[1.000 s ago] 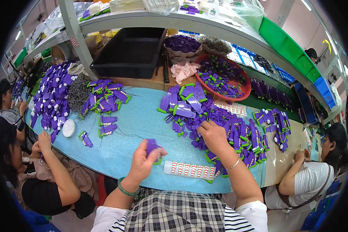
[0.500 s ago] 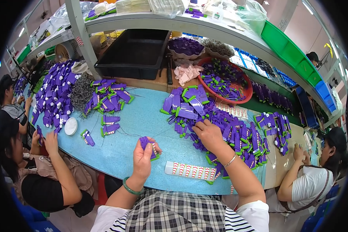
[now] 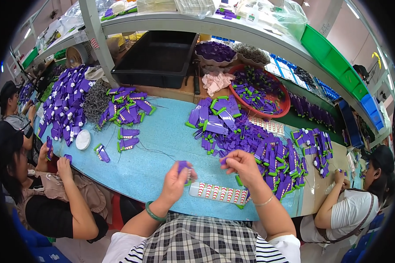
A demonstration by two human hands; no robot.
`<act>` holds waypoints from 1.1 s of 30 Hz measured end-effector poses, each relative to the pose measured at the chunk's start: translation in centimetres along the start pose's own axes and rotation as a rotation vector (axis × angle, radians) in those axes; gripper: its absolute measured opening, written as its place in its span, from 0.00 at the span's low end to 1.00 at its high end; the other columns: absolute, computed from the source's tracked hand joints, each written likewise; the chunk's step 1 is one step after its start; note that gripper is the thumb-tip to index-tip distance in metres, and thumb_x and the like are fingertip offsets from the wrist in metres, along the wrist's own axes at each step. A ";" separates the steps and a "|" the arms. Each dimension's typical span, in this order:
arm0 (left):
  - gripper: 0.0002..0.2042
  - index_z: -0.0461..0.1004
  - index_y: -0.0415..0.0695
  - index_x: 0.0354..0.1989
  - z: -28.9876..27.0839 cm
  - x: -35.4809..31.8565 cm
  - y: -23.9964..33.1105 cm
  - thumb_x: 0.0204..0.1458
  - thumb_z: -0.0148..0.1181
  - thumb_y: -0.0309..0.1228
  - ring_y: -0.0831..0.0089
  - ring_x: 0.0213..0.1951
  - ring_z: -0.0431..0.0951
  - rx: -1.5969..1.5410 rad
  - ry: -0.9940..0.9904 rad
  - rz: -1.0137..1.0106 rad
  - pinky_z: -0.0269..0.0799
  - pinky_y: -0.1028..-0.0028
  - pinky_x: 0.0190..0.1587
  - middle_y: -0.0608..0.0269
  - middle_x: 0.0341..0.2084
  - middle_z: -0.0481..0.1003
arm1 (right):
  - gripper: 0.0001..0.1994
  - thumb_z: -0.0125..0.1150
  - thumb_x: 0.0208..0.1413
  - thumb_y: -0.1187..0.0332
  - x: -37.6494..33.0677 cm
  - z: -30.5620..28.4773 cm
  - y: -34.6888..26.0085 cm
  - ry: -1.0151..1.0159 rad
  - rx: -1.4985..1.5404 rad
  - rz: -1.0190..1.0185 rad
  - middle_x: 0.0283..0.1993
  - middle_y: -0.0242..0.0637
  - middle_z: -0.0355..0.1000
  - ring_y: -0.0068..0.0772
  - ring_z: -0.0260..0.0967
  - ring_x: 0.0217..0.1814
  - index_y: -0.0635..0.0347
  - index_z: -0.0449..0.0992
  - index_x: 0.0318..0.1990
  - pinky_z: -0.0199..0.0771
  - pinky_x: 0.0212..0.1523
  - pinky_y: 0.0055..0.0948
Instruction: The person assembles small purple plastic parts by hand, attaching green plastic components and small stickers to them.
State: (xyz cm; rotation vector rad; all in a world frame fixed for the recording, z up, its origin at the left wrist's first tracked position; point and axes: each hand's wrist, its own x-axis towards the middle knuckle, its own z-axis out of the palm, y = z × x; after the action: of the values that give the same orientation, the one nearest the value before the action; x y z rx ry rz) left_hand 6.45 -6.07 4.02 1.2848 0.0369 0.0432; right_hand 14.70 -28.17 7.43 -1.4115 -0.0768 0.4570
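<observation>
My left hand (image 3: pixel 174 184) is closed around a purple plastic piece (image 3: pixel 183 166) with a green end, held over the blue tabletop. Between the thumb and fingers of my right hand (image 3: pixel 243 166) is a small purple part (image 3: pixel 224 161), pinched just right of the left hand. Below and between the hands lies a sticker strip (image 3: pixel 218 193) with red-and-white striped labels. A big heap of purple-and-green pieces (image 3: pixel 274 164) spreads beyond and to the right of my right hand. Small loose purple parts (image 3: pixel 232 139) lie at that heap's near-left side.
At the back stand a black tray (image 3: pixel 156 57) and a red basin (image 3: pixel 285 109) of purple parts. Purple pieces (image 3: pixel 68 105), grey wire bits (image 3: pixel 96 98) and a white round dish (image 3: pixel 83 140) lie on the left. Co-workers sit at both sides. A shelf (image 3: pixel 215 26) crosses above.
My right hand has come back from the heap toward my left hand, with a small purple part in its fingers. My left hand has shifted slightly right with its piece.
</observation>
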 end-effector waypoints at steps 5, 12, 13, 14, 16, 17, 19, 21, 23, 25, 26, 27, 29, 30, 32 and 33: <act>0.07 0.67 0.39 0.41 3.3 -0.2 -0.8 0.58 0.46 0.28 0.72 0.27 0.75 0.257 -0.261 -0.109 0.70 0.73 0.31 0.60 0.23 0.73 | 0.01 0.59 0.49 0.78 -4.5 2.1 0.7 -0.021 -0.033 -0.136 0.29 0.30 0.69 0.19 0.64 0.24 0.66 0.75 0.30 0.64 0.24 0.17; 0.07 0.67 0.39 0.33 4.9 -0.5 0.7 0.53 0.52 0.30 0.65 0.22 0.69 0.613 -0.466 0.187 0.65 0.68 0.27 0.57 0.20 0.69 | 0.05 0.65 0.43 0.79 -6.5 3.3 1.5 0.172 -0.631 -0.488 0.27 0.33 0.71 0.18 0.65 0.24 0.64 0.75 0.28 0.64 0.24 0.17; 0.08 0.66 0.39 0.34 4.9 -0.5 0.8 0.53 0.51 0.32 0.57 0.26 0.70 0.612 -0.486 0.147 0.65 0.64 0.28 0.52 0.23 0.70 | 0.05 0.65 0.43 0.79 -6.7 3.5 1.7 0.209 -0.631 -0.514 0.26 0.32 0.70 0.17 0.65 0.23 0.64 0.75 0.28 0.64 0.23 0.16; 0.10 0.65 0.38 0.34 4.9 -0.6 0.9 0.53 0.50 0.33 0.48 0.29 0.71 0.612 -0.507 0.107 0.65 0.59 0.30 0.47 0.25 0.70 | 0.05 0.65 0.43 0.80 -6.8 3.7 1.9 0.246 -0.632 -0.541 0.26 0.32 0.70 0.16 0.64 0.23 0.64 0.75 0.27 0.63 0.22 0.16; 0.10 0.65 0.38 0.34 4.8 -0.7 0.6 0.53 0.50 0.34 0.47 0.29 0.71 0.631 -0.502 0.125 0.65 0.59 0.30 0.47 0.25 0.70 | 0.05 0.66 0.43 0.79 -6.9 3.7 2.4 0.263 -0.567 -0.515 0.25 0.31 0.70 0.16 0.63 0.21 0.63 0.74 0.26 0.61 0.20 0.16; 0.11 0.65 0.38 0.34 4.8 -0.8 0.4 0.54 0.49 0.35 0.47 0.29 0.72 0.648 -0.496 0.145 0.65 0.58 0.30 0.47 0.25 0.71 | 0.05 0.66 0.43 0.78 -6.9 3.6 2.7 0.280 -0.504 -0.490 0.24 0.30 0.69 0.15 0.62 0.20 0.62 0.74 0.26 0.59 0.18 0.16; 0.10 0.66 0.39 0.33 4.8 -0.9 0.1 0.54 0.50 0.34 0.50 0.27 0.72 0.655 -0.477 0.174 0.65 0.61 0.28 0.50 0.23 0.71 | 0.05 0.66 0.43 0.78 -7.0 3.7 3.1 0.299 -0.510 -0.508 0.24 0.30 0.69 0.14 0.62 0.20 0.62 0.74 0.26 0.59 0.18 0.16; 0.09 0.67 0.39 0.31 4.9 -0.9 0.1 0.54 0.50 0.33 0.54 0.24 0.72 0.661 -0.462 0.202 0.65 0.64 0.27 0.53 0.20 0.70 | 0.05 0.66 0.43 0.77 -7.0 3.8 3.3 0.324 -0.517 -0.525 0.24 0.30 0.69 0.14 0.61 0.20 0.62 0.74 0.26 0.59 0.18 0.16; 0.11 0.66 0.39 0.34 4.9 -0.8 0.3 0.55 0.48 0.36 0.45 0.28 0.72 0.700 -0.501 0.133 0.65 0.56 0.29 0.47 0.23 0.71 | 0.05 0.66 0.45 0.76 -6.9 3.7 3.5 0.326 -0.516 -0.550 0.24 0.30 0.68 0.15 0.61 0.19 0.62 0.74 0.26 0.59 0.18 0.17; 0.11 0.67 0.39 0.33 4.8 -0.8 0.1 0.55 0.48 0.36 0.47 0.28 0.73 0.717 -0.512 0.149 0.66 0.57 0.29 0.48 0.23 0.72 | 0.05 0.65 0.45 0.76 -6.8 3.7 2.8 0.311 -0.550 -0.534 0.24 0.31 0.67 0.16 0.61 0.20 0.63 0.73 0.26 0.59 0.19 0.17; 0.11 0.68 0.39 0.32 4.9 -0.8 0.0 0.55 0.48 0.35 0.49 0.27 0.73 0.731 -0.525 0.169 0.67 0.59 0.28 0.49 0.22 0.73 | 0.05 0.64 0.46 0.76 -6.8 3.7 2.4 0.297 -0.587 -0.519 0.23 0.31 0.67 0.17 0.61 0.21 0.63 0.72 0.26 0.59 0.20 0.17; 0.11 0.68 0.39 0.32 5.0 -0.7 0.0 0.55 0.48 0.35 0.49 0.27 0.73 0.731 -0.529 0.168 0.67 0.59 0.28 0.49 0.22 0.73 | 0.05 0.64 0.46 0.76 -6.8 3.5 2.3 0.300 -0.587 -0.518 0.23 0.31 0.67 0.17 0.61 0.21 0.63 0.72 0.26 0.59 0.20 0.17; 0.11 0.70 0.39 0.29 5.2 -0.6 0.3 0.56 0.48 0.35 0.57 0.25 0.76 0.596 -0.579 0.050 0.69 0.64 0.28 0.53 0.20 0.75 | 0.05 0.63 0.47 0.75 -6.9 3.1 2.2 0.184 -0.540 -0.431 0.22 0.31 0.65 0.18 0.60 0.19 0.63 0.72 0.25 0.58 0.19 0.18; 0.11 0.70 0.39 0.29 5.3 -0.6 0.4 0.56 0.48 0.35 0.57 0.25 0.76 0.596 -0.582 0.049 0.69 0.64 0.28 0.53 0.20 0.75 | 0.05 0.63 0.47 0.75 -7.0 3.1 2.0 0.187 -0.539 -0.430 0.22 0.31 0.65 0.18 0.60 0.19 0.63 0.72 0.25 0.58 0.19 0.18; 0.12 0.71 0.39 0.27 5.7 -0.6 0.4 0.57 0.48 0.35 0.65 0.24 0.77 0.481 -0.574 -0.092 0.70 0.69 0.27 0.58 0.19 0.76 | 0.05 0.63 0.47 0.75 -7.1 3.1 1.7 0.198 -0.513 -0.389 0.22 0.30 0.66 0.17 0.62 0.21 0.63 0.72 0.26 0.60 0.20 0.18; 0.12 0.71 0.39 0.27 6.0 -0.3 0.5 0.57 0.48 0.35 0.65 0.24 0.77 0.483 -0.576 -0.090 0.70 0.69 0.27 0.58 0.19 0.76 | 0.05 0.63 0.47 0.75 -7.0 2.7 1.7 0.201 -0.512 -0.392 0.22 0.30 0.66 0.17 0.62 0.21 0.63 0.72 0.26 0.60 0.20 0.18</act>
State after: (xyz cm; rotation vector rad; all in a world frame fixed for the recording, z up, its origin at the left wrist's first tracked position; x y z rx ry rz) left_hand 6.44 -11.69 6.15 1.7336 -0.4117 -0.4362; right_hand 6.96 -27.93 7.75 -1.8843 -0.3190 -0.0406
